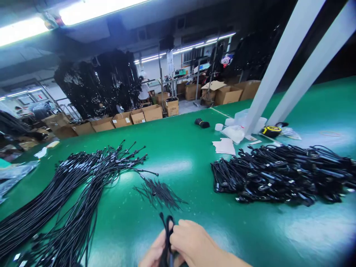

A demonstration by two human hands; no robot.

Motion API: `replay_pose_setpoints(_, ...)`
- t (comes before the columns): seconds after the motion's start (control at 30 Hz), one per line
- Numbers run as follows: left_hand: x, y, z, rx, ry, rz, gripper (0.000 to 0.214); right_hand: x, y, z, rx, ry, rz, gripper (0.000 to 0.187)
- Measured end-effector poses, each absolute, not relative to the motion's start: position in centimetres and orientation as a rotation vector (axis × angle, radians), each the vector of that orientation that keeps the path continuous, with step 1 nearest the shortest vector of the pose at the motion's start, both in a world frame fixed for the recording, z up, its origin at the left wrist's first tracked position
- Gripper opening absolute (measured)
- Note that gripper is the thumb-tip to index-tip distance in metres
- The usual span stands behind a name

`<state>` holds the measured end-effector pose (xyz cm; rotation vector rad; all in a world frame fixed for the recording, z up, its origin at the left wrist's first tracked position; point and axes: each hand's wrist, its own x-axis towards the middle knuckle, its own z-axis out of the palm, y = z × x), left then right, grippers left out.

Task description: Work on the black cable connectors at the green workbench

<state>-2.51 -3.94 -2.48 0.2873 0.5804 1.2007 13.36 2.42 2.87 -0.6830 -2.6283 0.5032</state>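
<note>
A looped black cable is held between my two hands at the bottom centre, with one small connector end standing up above the loop. My left hand is wrapped round the lower part of the bundle from the left. From the right, my right hand closes its fingers on the same cable; its fingertips are partly hidden. Just beyond the hands lies a small pile of thin black ties. Long straight black cables with connector ends spread over the left side of the table.
Coiled black cables are heaped on the right of the green table. Behind them are white posts, plastic bags, a yellow tape measure and a tied black bundle. Cardboard boxes line the far edge.
</note>
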Motion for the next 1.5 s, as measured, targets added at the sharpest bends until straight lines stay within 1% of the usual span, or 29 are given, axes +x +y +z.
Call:
replay_pose_setpoints(0.07,-2.4,-3.9,-2.7,0.350,0.678,1.303,0.047,13.3,2.5,2.5,-0.647,-2.592,0.565,0.018)
replay_pose_setpoints(0.1,-2.1,-3.9,-3.1,0.420,0.751,1.364,0.051,13.2,2.5,2.2,-0.663,-2.554,0.649,0.020)
replay_pose_setpoints(0.17,-1.2,-4.0,-4.0,0.571,0.905,1.484,0.059,12.6,2.7,1.2,-0.771,-2.416,0.938,0.021)
replay_pose_setpoints(0.27,0.1,-4.0,-5.1,0.664,1.031,1.623,0.075,11.8,2.8,0.0,-0.929,-2.051,1.501,0.027)
replay_pose_setpoints(0.33,0.1,-3.8,-4.7,0.612,1.047,1.621,0.086,11.6,2.7,-0.1,-0.933,-1.883,1.687,0.029)
replay_pose_setpoints(0.37,-0.1,-3.5,-4.1,0.578,1.032,1.599,0.092,11.7,2.6,0.2,-0.910,-1.884,1.689,0.029)
replay_pose_setpoints(0.47,-1.3,-2.7,-1.6,0.514,1.013,1.561,0.100,12.2,2.2,1.7,-0.889,-2.102,1.425,0.031)
replay_pose_setpoints(0.57,-1.9,-2.1,0.4,0.482,1.060,1.618,0.097,12.3,1.6,2.3,-0.957,-2.295,1.093,0.025)
replay_pose_setpoints(0.63,-1.8,-1.9,0.8,0.457,1.086,1.630,0.097,12.0,1.2,1.6,-1.005,-2.370,0.909,0.034)
replay_pose_setpoints(0.67,-1.7,-1.8,0.7,0.447,1.100,1.627,0.100,11.8,1.1,0.9,-1.025,-2.401,0.807,0.035)
replay_pose_setpoints(0.73,-1.5,-1.5,0.0,0.421,1.128,1.623,0.107,11.3,0.9,-0.7,-1.058,-2.451,0.592,0.025)
replay_pose_setpoints(0.77,-1.5,-1.4,-0.4,0.403,1.141,1.620,0.107,11.1,0.8,-1.4,-1.069,-2.463,0.502,0.020)
replay_pose_setpoints(0.8,-1.6,-1.2,-0.9,0.382,1.141,1.607,0.102,11.0,0.8,-2.0,-1.071,-2.470,0.440,0.019)
replay_pose_setpoints(0.83,-1.6,-1.1,-1.3,0.355,1.130,1.592,0.091,10.9,0.7,-2.5,-1.069,-2.468,0.409,0.022)
replay_pose_setpoints(0.87,-1.7,-0.9,-1.7,0.321,1.116,1.583,0.075,10.8,0.7,-2.8,-1.063,-2.459,0.409,0.027)
replay_pose_setpoints(0.93,-1.9,-0.8,-2.0,0.258,1.075,1.589,0.047,10.6,0.8,-3.2,-1.049,-2.434,0.480,0.036)
replay_pose_setpoints(0.97,-2.0,-0.7,-2.0,0.235,1.050,1.605,0.040,10.6,0.8,-3.2,-1.046,-2.421,0.537,0.038)
replay_pose_setpoints(1.07,-2.3,-0.8,-1.6,0.211,1.024,1.599,0.039,10.2,1.2,-3.4,-1.011,-2.422,0.773,0.046)
replay_pose_setpoints(1.13,-2.6,-0.8,-1.2,0.213,0.988,1.573,0.037,9.9,1.4,-3.8,-1.000,-2.422,0.931,0.047)
replay_pose_setpoints(1.23,-2.7,-0.8,-0.4,0.124,0.861,1.611,0.021,9.4,1.4,-4.3,-1.003,-2.300,1.232,0.038)
replay_pose_setpoints(1.27,-2.8,-0.8,-0.1,0.072,0.825,1.616,0.020,9.4,1.4,-4.3,-0.981,-2.200,1.379,0.033)
replay_pose_setpoints(1.3,-2.7,-0.8,0.2,0.019,0.805,1.609,0.022,9.4,1.3,-4.1,-0.945,-2.073,1.534,0.032)
replay_pose_setpoints(1.37,-2.8,-0.8,0.9,-0.045,0.795,1.575,0.032,9.6,1.3,-3.3,-0.865,-1.812,1.786,0.036)
replay_pose_setpoints(1.4,-2.8,-0.8,1.1,-0.046,0.784,1.563,0.036,9.7,1.3,-2.8,-0.843,-1.724,1.859,0.039)
replay_pose_setpoints(1.47,-3.0,-0.8,1.3,-0.030,0.728,1.550,0.043,10.2,1.3,-1.8,-0.852,-1.701,1.896,0.041)
replay_pose_setpoints(1.5,-3.0,-0.7,1.2,-0.024,0.701,1.547,0.042,10.4,1.3,-1.5,-0.875,-1.771,1.839,0.041)
